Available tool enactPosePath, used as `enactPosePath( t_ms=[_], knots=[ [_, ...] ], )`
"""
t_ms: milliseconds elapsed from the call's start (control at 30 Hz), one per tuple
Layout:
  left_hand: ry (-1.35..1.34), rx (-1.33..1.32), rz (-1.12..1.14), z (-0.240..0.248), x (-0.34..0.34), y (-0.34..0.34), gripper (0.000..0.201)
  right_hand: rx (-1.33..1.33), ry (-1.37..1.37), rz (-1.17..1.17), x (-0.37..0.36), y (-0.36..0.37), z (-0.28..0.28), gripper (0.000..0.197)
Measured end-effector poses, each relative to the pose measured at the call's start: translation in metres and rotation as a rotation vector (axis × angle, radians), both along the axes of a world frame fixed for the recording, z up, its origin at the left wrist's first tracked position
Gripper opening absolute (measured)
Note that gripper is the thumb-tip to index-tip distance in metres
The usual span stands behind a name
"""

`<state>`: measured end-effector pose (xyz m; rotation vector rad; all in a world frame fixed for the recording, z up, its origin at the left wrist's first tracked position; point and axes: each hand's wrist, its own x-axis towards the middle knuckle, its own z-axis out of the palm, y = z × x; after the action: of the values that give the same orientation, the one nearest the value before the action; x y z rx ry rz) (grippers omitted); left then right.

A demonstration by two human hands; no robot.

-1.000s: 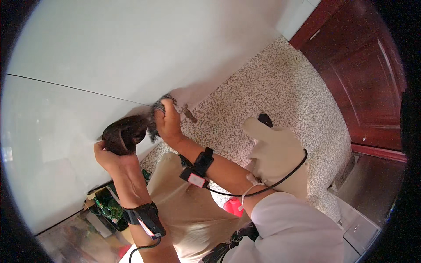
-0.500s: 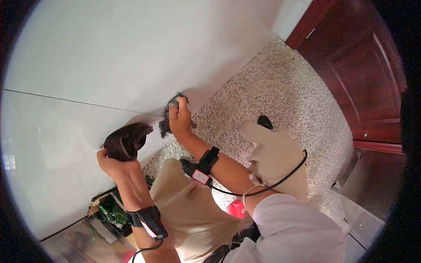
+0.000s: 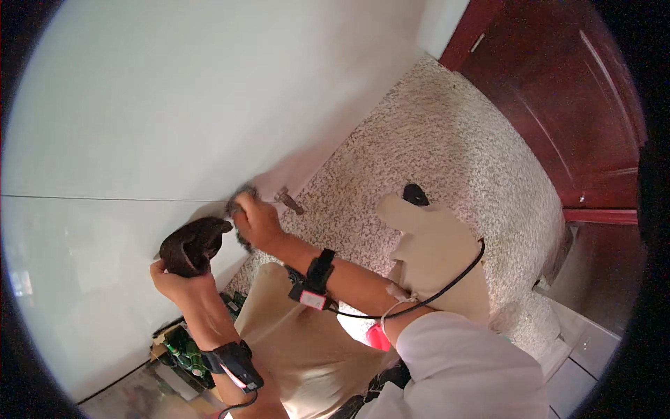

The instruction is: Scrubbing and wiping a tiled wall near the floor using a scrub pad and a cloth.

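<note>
My left hand [image 3: 183, 285] is closed around the lower edge of a dark brown, folded cloth-like piece [image 3: 190, 246], which bulges open in front of the white wall. Just right of it, my right hand [image 3: 258, 225] grips a dark grey, shaggy rag [image 3: 242, 193] close to the wall. Most of that rag is behind the fingers, and motion blurs it. A small metal tap [image 3: 289, 200] juts out beyond my right knuckles. Both wrists wear black straps with small cabled devices.
The white tiled wall [image 3: 174, 98] fills the left, and a speckled floor [image 3: 433, 133] runs along its foot. Green bottles [image 3: 187, 355] stand in a box at lower left. A dark red door [image 3: 551, 105] is at right; something pink-red [image 3: 378, 336] lies between my legs.
My right hand has moved left and slightly down with the grey rag, toward the brown piece, uncovering the tap. My left hand has shifted only slightly, and the view has turned a little.
</note>
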<state>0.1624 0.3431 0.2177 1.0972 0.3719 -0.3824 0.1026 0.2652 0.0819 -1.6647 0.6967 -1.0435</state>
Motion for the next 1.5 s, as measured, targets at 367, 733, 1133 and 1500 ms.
enactPosePath(
  t_ms=[367, 733, 1133, 1500],
  knots=[
    [-0.037, 0.049, 0.009, 0.013, 0.0, 0.003, 0.034, 0.275, -0.066, -0.567, -0.034, -0.148, 0.0, 0.025],
    [-0.058, 0.091, 0.032, -0.01, -0.003, -0.006, 0.035, 0.331, -0.127, -0.51, -0.064, -0.182, -0.001, 0.023],
    [-0.046, 0.161, 0.074, 0.002, -0.004, -0.003, 0.035, 0.254, -0.001, -0.331, -0.041, -0.112, -0.013, 0.022],
    [-0.074, 0.133, 0.027, 0.0, -0.004, -0.005, 0.036, -0.006, -0.094, -0.351, -0.03, -0.097, -0.006, 0.024]
  ],
)
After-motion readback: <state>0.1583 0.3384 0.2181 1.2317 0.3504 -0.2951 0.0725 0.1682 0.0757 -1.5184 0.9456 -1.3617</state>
